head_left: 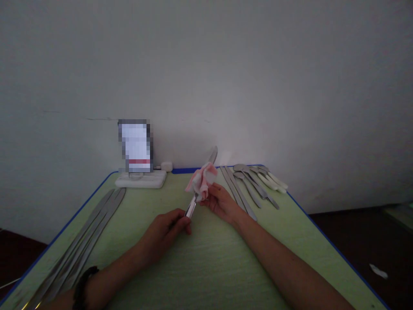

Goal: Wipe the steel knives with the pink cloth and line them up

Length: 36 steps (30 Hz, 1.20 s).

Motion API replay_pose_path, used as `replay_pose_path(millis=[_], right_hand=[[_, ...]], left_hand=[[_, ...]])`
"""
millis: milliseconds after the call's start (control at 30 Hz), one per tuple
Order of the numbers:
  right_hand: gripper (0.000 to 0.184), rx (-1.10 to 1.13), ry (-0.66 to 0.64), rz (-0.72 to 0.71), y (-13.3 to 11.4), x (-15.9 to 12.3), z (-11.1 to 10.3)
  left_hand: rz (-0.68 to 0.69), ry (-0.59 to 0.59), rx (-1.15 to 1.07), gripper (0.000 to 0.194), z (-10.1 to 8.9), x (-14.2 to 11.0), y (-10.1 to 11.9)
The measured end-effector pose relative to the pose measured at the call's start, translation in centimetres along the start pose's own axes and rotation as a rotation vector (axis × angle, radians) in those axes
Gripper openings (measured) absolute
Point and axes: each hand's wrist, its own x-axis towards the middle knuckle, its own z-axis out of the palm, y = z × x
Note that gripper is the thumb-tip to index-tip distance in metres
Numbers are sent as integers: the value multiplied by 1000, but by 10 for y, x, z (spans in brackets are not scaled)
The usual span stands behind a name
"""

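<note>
My left hand [172,228] is closed round the handle of a shiny metal table knife [191,206], which points up and away toward the wall. A pink and white cloth [203,181] is wrapped about the middle of the knife, and the blade tip [213,154] sticks out beyond it. The fingers of my right hand [221,201] pinch the cloth against the blade from the right. Part of the blade is hidden under the cloth. Both hands are held above the green table [200,267].
Several metal knives [93,228] lie along the table's left side. At the right lie flat metal pieces [237,189], spoons [247,187] and white-handled cutlery [271,181]. A phone [137,146] stands on a white base [142,180] by the wall, near a white plug [167,166].
</note>
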Motion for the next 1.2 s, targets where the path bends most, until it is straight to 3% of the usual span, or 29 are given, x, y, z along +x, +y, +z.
replay_pose_path(millis=[433,633,933,1200], right_hand=[[34,-393,84,-29,13,-5,21],[35,-445,60,-5,22,-10,31],[34,-422,131,-16,23,-8,28],[31,-385,-9,54,17,-10,27]], left_hand=[[13,75,19,34,-1,2,-6],[-25,120,-12,31,-5,5,-9],[-11,14,-184,24,-3,6,-8],[-15,117,-127,35,-3,8,-12]])
